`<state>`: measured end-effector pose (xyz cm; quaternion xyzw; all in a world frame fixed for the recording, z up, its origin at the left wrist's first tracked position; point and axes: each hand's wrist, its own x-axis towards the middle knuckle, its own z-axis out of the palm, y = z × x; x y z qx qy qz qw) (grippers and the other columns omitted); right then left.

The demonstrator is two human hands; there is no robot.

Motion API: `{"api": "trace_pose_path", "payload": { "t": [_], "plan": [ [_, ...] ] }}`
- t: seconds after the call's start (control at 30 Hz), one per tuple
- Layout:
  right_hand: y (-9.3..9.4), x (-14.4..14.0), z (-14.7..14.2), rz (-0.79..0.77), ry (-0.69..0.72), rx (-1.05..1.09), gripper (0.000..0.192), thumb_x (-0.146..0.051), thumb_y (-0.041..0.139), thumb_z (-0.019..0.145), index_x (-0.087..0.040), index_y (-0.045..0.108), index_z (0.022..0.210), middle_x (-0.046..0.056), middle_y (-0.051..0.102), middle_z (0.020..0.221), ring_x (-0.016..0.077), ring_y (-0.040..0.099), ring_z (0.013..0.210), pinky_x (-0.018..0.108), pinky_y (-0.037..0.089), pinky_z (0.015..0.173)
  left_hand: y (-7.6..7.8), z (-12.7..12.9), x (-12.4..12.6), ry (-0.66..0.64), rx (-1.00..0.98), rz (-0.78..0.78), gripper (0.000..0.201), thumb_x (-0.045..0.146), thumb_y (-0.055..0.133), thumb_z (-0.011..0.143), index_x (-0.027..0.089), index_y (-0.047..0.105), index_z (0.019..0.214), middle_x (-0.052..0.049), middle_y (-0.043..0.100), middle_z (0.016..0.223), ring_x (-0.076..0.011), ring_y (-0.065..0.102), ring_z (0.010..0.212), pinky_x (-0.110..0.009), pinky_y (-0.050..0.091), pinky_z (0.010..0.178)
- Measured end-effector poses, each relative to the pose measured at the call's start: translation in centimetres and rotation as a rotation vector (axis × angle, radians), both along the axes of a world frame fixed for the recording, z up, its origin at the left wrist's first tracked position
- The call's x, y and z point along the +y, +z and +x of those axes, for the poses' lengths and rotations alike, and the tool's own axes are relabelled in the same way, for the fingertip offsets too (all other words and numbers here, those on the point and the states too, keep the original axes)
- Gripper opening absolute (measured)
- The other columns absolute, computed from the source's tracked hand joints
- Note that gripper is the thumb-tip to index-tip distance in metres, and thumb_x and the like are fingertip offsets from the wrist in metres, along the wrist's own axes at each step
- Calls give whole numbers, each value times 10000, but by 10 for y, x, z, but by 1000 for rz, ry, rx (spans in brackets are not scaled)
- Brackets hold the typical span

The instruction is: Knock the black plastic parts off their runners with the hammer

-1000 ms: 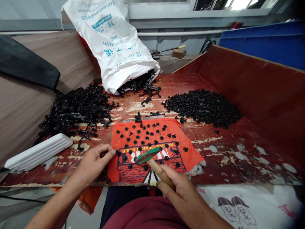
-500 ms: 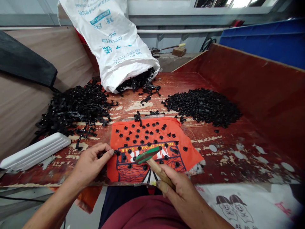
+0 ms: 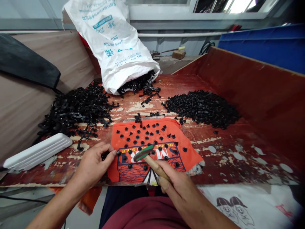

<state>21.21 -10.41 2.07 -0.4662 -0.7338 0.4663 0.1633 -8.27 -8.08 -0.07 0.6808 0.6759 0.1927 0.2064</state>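
My right hand (image 3: 177, 183) is wrapped round the wooden handle of a hammer (image 3: 156, 167). The hammer's worn green head hovers over an orange printed cloth (image 3: 152, 121) spread at the table's front. Dotted across that cloth are many small black plastic pegs (image 3: 145, 167) with round bases. At the cloth's left edge, my left hand (image 3: 96, 162) is closed in a pinch on a black plastic piece (image 3: 104, 156), mostly hidden by the fingers. One round black part (image 3: 118, 153) shows right by the fingertips; I cannot tell if it is joined to the held piece.
A heap of branched black plastic parts (image 3: 73, 108) lies left, beside a white ribbed bar (image 3: 38, 151). A white sack (image 3: 128, 54) spills similar parts at the back. Small loose black pieces (image 3: 202, 108) are piled right, near a wooden side board (image 3: 257, 86) and blue crate (image 3: 262, 46).
The hammer head has shifted slightly left and tilted a little. My left hand stays at the cloth's left edge, its fingers curled slightly more. The whole view has moved down a little.
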Motion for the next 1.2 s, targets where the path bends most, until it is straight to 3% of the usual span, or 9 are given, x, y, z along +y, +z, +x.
{"api": "trace_pose_path", "payload": {
  "t": [0.07, 0.13, 0.33, 0.47, 0.7, 0.87, 1.07, 1.2],
  "plan": [
    [7, 6, -1, 110, 54, -43, 502, -230, 327, 1043, -350, 380, 1528, 59, 675, 1255, 204, 680, 1003, 353, 524, 894, 0, 1, -1, 2, 0, 8, 310, 421, 476, 889, 227, 614, 691, -8, 611, 734, -192, 585, 718, -289, 407, 682],
    [10, 12, -4, 205, 95, -83, 526, -213, 344, 1033, -335, 353, 1544, 77, 612, 1390, 235, 648, 1144, 415, 511, 985, -1, 2, -2, 6, -10, 22, 258, 382, 489, 870, 227, 601, 697, -5, 617, 741, -191, 590, 725, -287, 407, 689],
    [14, 24, -23, 222, 170, -40, 598, -121, 389, 1014, -406, 331, 1537, 10, 627, 1380, 195, 643, 1168, 384, 500, 1029, -2, 3, -2, 65, -57, 40, 133, 324, 497, 821, 239, 545, 731, 16, 632, 713, -181, 580, 679, -276, 400, 649],
    [16, 27, -33, 222, 165, -32, 636, -100, 437, 992, -407, 329, 1538, 14, 621, 1385, 201, 631, 1182, 381, 493, 1033, 0, 4, -1, 38, -48, 62, 101, 290, 499, 802, 240, 538, 724, 9, 645, 729, -192, 590, 708, -288, 405, 673],
    [9, 27, -42, 338, 142, -70, 618, -140, 406, 998, -353, 288, 1566, 59, 655, 1318, 207, 672, 1065, 332, 542, 913, -1, 4, -1, 56, -63, 32, 119, 326, 497, 832, 240, 510, 750, 17, 621, 705, -181, 556, 654, -297, 390, 643],
    [2, 28, -50, 388, 165, -286, 652, -122, 436, 971, -382, 307, 1554, 49, 719, 1097, 196, 696, 861, 281, 536, 746, -1, 5, -2, 103, -56, 53, 144, 387, 511, 846, 248, 474, 840, 11, 618, 726, -199, 567, 663, -309, 382, 627],
    [9, 27, -50, 477, 122, -235, 659, -136, 388, 984, -321, 216, 1593, 85, 712, 1104, 206, 682, 851, 310, 544, 758, -2, 4, -2, 87, -86, 51, 155, 400, 492, 863, 253, 455, 829, 18, 589, 738, -201, 567, 696, -319, 406, 670],
    [11, 28, -54, 438, 190, -317, 663, -124, 423, 953, -352, 300, 1564, 59, 730, 1019, 204, 689, 797, 299, 547, 702, -4, 2, -2, 95, -86, 48, 147, 388, 486, 861, 256, 450, 808, 29, 566, 711, -195, 550, 673, -309, 396, 647]
  ]
}}
